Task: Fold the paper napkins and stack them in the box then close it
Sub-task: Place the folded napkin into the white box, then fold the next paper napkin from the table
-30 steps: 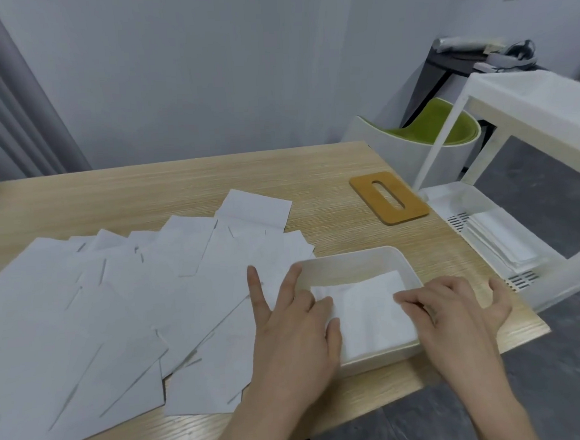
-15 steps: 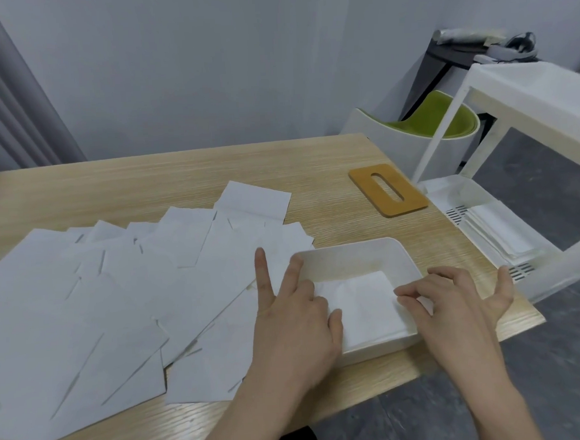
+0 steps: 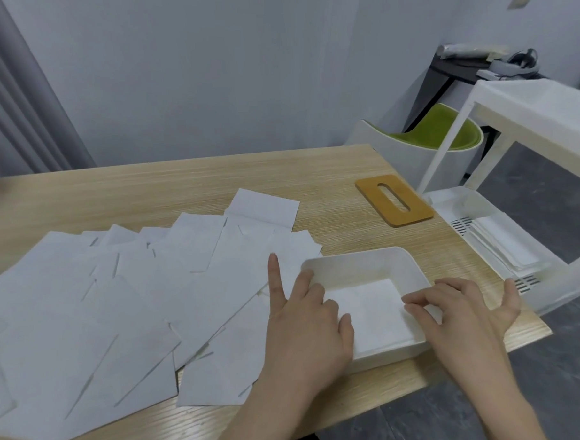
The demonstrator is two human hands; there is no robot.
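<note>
Pressing into the white box [image 3: 367, 266] at the lower right of the frame, both hands are at work on the folded napkin [image 3: 372, 311] lying flat on its floor. The left hand [image 3: 307, 332] sits over the box's left wall, index finger stretched out straight over the loose sheets, the other fingers curled loosely down at the napkin's left edge, clasping nothing. The right hand [image 3: 465, 315] comes in over the box's right wall, fingertips bunched on the napkin's right edge, thumb spread wide toward the desk's right edge; whether it pinches the paper or only presses it, I cannot tell. Spread across the left and centre of the wooden desk [image 3: 181, 188] is a big overlapping scatter of unfolded napkins [image 3: 119, 293], the nearest just beside the box. The tan lid [image 3: 394, 200] with its oval slot lies flat at upper right, well apart from the box. Right of the desk stands a white trolley [image 3: 523, 110], its lower tray holding more white sheets.
</note>
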